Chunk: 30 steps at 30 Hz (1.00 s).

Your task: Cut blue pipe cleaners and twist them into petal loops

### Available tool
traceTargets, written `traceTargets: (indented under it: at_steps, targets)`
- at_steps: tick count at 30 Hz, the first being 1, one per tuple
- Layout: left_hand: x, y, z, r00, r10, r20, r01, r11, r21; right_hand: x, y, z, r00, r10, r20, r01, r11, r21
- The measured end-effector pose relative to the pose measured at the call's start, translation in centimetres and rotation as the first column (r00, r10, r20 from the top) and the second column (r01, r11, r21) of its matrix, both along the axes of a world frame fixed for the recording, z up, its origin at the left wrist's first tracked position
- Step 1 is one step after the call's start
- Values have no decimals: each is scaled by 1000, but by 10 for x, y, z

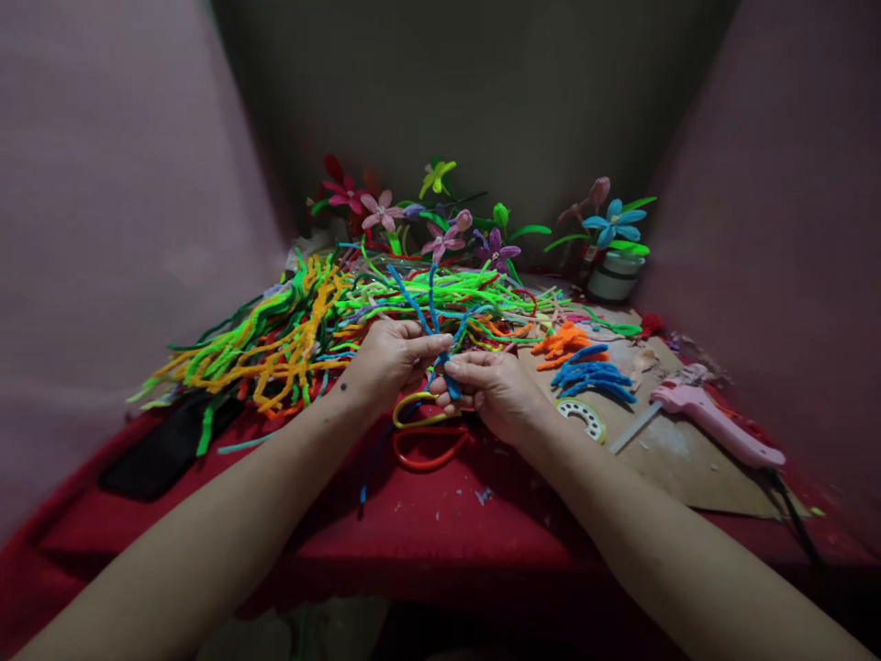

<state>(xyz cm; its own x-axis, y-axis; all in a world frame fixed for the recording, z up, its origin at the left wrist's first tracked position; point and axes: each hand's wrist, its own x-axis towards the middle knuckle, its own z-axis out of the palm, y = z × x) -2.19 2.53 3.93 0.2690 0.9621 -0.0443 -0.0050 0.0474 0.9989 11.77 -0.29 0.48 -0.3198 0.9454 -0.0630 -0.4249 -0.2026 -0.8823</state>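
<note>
Dim light; murky upper middle; edges stretched, seemingly soft

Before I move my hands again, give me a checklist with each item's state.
1. Blue stems gripped by left hand and right hand: ok, fingers of both close on them.
2. Short blue pieces gathered: ok, bunched on the cardboard.
3. Long stems sorted by colour: not ok, colours mix in the pile.
4. Pink tool away from both hands: ok, lying to the right.
5. Pink tool cool: cannot tell.
</note>
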Motion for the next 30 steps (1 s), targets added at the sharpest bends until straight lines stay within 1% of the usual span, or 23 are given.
traceTargets:
  at_steps: [4, 8, 11, 14, 18, 22, 26, 30]
  targets:
    - [-1, 1, -3, 1000, -4, -9, 4, 1000, 10, -2, -1, 5, 1000, -19, -15, 18, 998, -66]
    - [0, 1, -3, 1000, 16, -12, -16, 999, 34, -2, -1, 8, 999, -23, -36, 20, 995, -96]
    - [4, -2, 1, 1000, 26, -9, -25, 999, 29, -2, -1, 8, 1000, -28, -10, 27, 994, -107]
    - [7, -5, 4, 999, 46, -28, -44, 997, 57, -2, 0, 6, 999, -45, 6, 45, 992, -115]
    - [6, -3, 2, 997, 70, -43, -65, 993, 99, -1, 2, 4, 1000, -31, 6, 31, 992, -123]
    - [4, 0, -1, 997, 58, -58, -51, 993, 106, -1, 2, 2, 997, -80, -11, 78, 991, -104]
    - [3, 0, -2, 994, 42, -104, -25, 987, 156, -1, 1, 1, 998, -53, -37, 51, 998, -45]
    - [2, 1, -1, 990, 30, -136, -5, 983, 185, -1, 2, 0, 998, -70, -7, 69, 998, -7]
